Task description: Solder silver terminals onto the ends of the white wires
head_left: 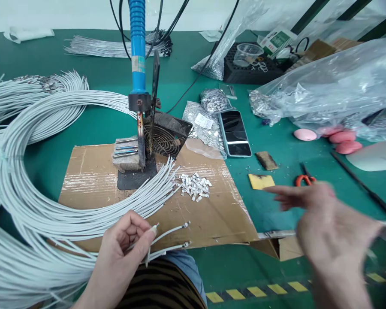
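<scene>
My left hand (124,246) pinches the end of a white cable between thumb and fingers, above the front edge of the cardboard. Two white cables (172,248) with small metal terminals at their tips stick out beside it. My right hand (315,219), slightly blurred, is off to the right with its fingers stretched out and nothing visible in them. Its fingertips reach near a yellow sponge (260,181) and orange-handled pliers or scissors (305,178). A pile of small metal terminals (195,187) lies on the cardboard, by the tips of the bundled white cables (141,204).
A blue tube fixture (137,47) with a soldering iron stands over the cardboard sheet (218,214), by a black fan (167,135). A phone (235,133), bags of metal parts (202,124) and pink foam pieces (342,137) lie farther back. Coiled cables (13,171) fill the left.
</scene>
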`<state>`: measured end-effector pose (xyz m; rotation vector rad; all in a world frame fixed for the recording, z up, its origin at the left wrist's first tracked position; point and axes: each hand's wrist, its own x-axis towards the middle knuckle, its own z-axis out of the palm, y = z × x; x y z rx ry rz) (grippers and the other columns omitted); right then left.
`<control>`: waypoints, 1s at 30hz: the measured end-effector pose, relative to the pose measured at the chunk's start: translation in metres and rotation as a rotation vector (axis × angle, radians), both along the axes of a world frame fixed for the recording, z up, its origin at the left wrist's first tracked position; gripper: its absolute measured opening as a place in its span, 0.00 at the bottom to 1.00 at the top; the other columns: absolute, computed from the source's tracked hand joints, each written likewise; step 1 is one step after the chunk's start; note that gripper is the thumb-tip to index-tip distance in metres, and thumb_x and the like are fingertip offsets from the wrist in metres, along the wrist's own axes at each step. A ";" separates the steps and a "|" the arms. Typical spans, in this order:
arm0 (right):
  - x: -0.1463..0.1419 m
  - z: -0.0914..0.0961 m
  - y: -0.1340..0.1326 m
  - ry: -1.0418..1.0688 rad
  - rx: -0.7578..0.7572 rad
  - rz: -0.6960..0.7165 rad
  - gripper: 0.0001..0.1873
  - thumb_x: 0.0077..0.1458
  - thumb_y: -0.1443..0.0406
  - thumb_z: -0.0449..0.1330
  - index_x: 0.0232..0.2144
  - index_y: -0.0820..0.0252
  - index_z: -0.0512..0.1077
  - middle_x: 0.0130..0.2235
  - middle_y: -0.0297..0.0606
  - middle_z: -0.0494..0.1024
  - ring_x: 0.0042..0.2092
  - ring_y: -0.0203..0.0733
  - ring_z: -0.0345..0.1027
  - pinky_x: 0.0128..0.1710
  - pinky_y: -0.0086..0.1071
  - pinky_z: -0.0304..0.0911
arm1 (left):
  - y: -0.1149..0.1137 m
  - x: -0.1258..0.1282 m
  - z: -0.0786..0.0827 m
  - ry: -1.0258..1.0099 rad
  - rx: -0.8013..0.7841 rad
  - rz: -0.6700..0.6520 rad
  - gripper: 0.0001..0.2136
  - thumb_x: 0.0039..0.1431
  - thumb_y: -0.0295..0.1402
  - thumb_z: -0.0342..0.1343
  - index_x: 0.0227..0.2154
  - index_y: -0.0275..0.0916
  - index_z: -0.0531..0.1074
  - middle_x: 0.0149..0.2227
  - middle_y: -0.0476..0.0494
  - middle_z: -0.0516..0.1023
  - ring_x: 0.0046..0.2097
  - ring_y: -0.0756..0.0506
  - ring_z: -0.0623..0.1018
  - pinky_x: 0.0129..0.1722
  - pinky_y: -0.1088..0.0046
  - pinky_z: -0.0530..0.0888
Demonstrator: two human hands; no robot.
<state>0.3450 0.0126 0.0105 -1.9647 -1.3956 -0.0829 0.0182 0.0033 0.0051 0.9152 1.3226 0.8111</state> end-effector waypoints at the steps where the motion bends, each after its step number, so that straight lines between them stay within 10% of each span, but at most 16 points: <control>1: -0.024 -0.006 -0.006 0.059 -0.005 0.061 0.30 0.73 0.51 0.53 0.24 0.57 0.82 0.26 0.42 0.83 0.28 0.41 0.78 0.30 0.36 0.72 | 0.001 0.001 0.003 0.010 -0.002 0.006 0.13 0.61 0.40 0.68 0.28 0.39 0.74 0.21 0.55 0.71 0.24 0.53 0.66 0.25 0.80 0.62; 4: -0.098 -0.016 -0.016 0.561 0.022 0.425 0.07 0.65 0.63 0.67 0.37 0.51 0.86 0.29 0.35 0.81 0.27 0.37 0.75 0.23 0.27 0.69 | 0.002 0.005 0.010 0.017 -0.021 0.045 0.12 0.57 0.38 0.71 0.26 0.39 0.74 0.21 0.55 0.72 0.24 0.53 0.67 0.25 0.80 0.63; 9: -0.164 -0.016 -0.015 1.113 -0.128 0.614 0.12 0.64 0.68 0.66 0.42 0.47 0.88 0.33 0.35 0.82 0.22 0.29 0.67 0.18 0.22 0.63 | 0.002 0.008 0.018 -0.049 -0.044 0.110 0.13 0.54 0.38 0.73 0.24 0.39 0.76 0.20 0.55 0.72 0.24 0.53 0.66 0.25 0.79 0.62; 23: -0.165 -0.025 -0.020 1.355 -0.173 0.660 0.08 0.63 0.61 0.70 0.42 0.50 0.89 0.31 0.36 0.78 0.21 0.28 0.67 0.18 0.22 0.62 | 0.000 0.007 0.019 -0.185 -0.059 0.116 0.20 0.52 0.49 0.75 0.24 0.38 0.78 0.20 0.54 0.75 0.24 0.53 0.68 0.27 0.79 0.65; 30: -0.165 -0.029 -0.023 1.329 -0.190 0.607 0.08 0.60 0.58 0.72 0.35 0.54 0.90 0.28 0.37 0.78 0.20 0.29 0.64 0.15 0.22 0.59 | 0.001 0.007 0.020 -0.112 -0.043 0.098 0.15 0.53 0.40 0.75 0.23 0.39 0.76 0.21 0.54 0.74 0.25 0.52 0.67 0.27 0.78 0.64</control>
